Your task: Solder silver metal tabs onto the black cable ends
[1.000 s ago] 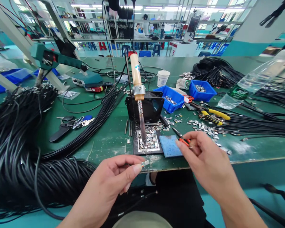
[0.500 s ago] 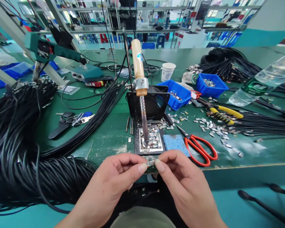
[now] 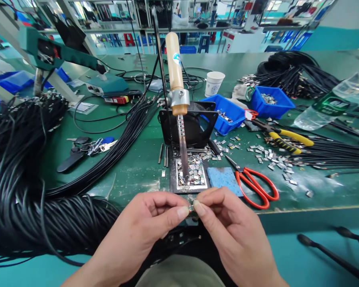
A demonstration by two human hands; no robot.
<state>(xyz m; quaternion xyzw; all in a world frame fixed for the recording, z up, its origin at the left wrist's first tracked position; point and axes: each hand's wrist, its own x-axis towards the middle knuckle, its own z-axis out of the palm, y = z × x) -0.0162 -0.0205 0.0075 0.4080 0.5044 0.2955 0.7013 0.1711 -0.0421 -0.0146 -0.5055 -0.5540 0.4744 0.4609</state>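
Thumb and forefinger of my left hand [image 3: 155, 219] pinch one end of a small metal connector [image 3: 191, 207]. The same fingers of my right hand [image 3: 227, 219] pinch its other end, so most of it is covered. Just beyond my fingertips, a tray [image 3: 174, 187] holds many small metal connector pieces. Over the tray, the tip of a soldering iron [image 3: 176, 71] with a wooden handle points down from a stand. A blue sponge [image 3: 223, 180] lies right of the tray, with red-handled scissors [image 3: 257, 187] beside it.
Thick bundles of black cable [image 3: 62, 223] fill the left side. A black fan [image 3: 200, 127] stands behind the iron. Blue bins [image 3: 227, 123], yellow-handled pliers [image 3: 287, 139], loose connectors [image 3: 275, 159] and a water bottle [image 3: 332, 101] are to the right. Keys [image 3: 89, 147] lie at left.
My fingertips have come closer together around the connector, and less of it shows. The camera view has shifted slightly; the bench items stay in place.
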